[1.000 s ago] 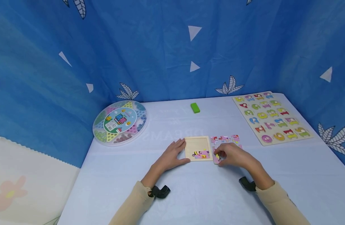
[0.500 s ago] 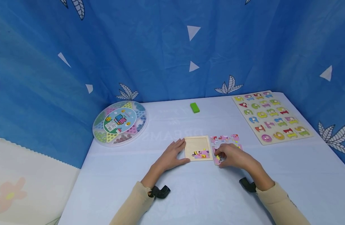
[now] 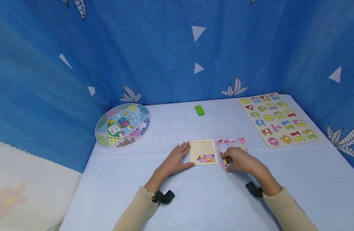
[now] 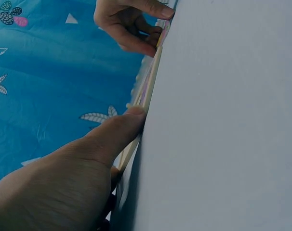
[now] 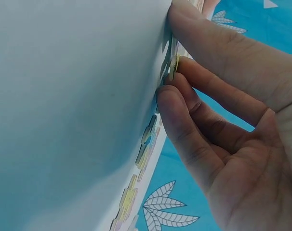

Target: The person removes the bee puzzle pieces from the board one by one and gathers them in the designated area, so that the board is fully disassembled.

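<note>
A shallow square wooden puzzle tray (image 3: 199,149) lies on the table, with joined pink and yellow pieces (image 3: 207,158) in its lower right corner. My left hand (image 3: 174,160) rests against the tray's left side, fingers fairly straight; in the left wrist view its thumb (image 4: 122,127) touches the rim. Just right of the tray, my right hand (image 3: 240,159) pinches a pink puzzle piece (image 3: 224,164) between thumb and fingers, low over the table. Other loose puzzle pieces (image 3: 230,142) lie behind and partly under that hand. In the right wrist view, several pieces (image 5: 127,199) appear edge-on.
A round Chinese checkers set (image 3: 124,126) stands at the back left. A green block (image 3: 200,110) lies near the back edge. At the right is a number peg puzzle board (image 3: 276,120). Blue patterned cloth (image 3: 165,48) hangs behind the white table (image 3: 205,202).
My right hand and the piece it pinches have shifted slightly to the right, widening the gap to the tray. My left hand has stayed in place.
</note>
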{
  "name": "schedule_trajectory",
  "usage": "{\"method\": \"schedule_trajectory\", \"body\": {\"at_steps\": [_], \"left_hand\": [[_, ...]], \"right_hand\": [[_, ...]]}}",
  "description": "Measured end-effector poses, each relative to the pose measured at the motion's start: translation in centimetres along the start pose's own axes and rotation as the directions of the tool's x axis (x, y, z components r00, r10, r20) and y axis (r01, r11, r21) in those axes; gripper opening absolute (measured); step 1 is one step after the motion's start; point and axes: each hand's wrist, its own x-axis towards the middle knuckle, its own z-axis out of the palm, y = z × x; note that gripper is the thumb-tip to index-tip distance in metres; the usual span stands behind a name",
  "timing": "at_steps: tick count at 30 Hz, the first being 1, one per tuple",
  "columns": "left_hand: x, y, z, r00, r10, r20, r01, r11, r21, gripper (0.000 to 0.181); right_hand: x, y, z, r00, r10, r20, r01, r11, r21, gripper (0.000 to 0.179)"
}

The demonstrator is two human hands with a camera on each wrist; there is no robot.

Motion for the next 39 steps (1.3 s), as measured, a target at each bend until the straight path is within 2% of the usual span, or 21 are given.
{"method": "schedule_trajectory", "body": {"at_steps": [12, 25, 30, 39], "left_hand": [[0.0, 0.0, -0.1, 1.0, 0.01, -0.001, -0.01, 1.0, 0.001, 0.085], [0.1, -0.3, 0.1, 1.0, 0.011, -0.003, -0.011, 1.0, 0.003, 0.086], [0.1, -0.3, 0.0, 1.0, 0.006, -0.001, -0.006, 1.0, -0.001, 0.086], [0.0, -0.1, 0.0, 1.0, 0.007, 0.004, -0.007, 1.0, -0.012, 0.086]], "right_hand": [[-0.1, 0.0, 0.0, 1.0, -0.017, -0.013, 0.017, 1.0, 0.004, 0.041], [-0.2, -0.3, -0.5, 1.0, 0.011, -0.022, -0.011, 1.0, 0.02, 0.038], [0.1, -0.9, -1.0, 0.999, 0.015, -0.038, -0.014, 0.999, 0.034, 0.039], [1.3, -2.3, -0.6, 0.999, -0.002, -0.035, 0.004, 0.999, 0.047, 0.04]]}}
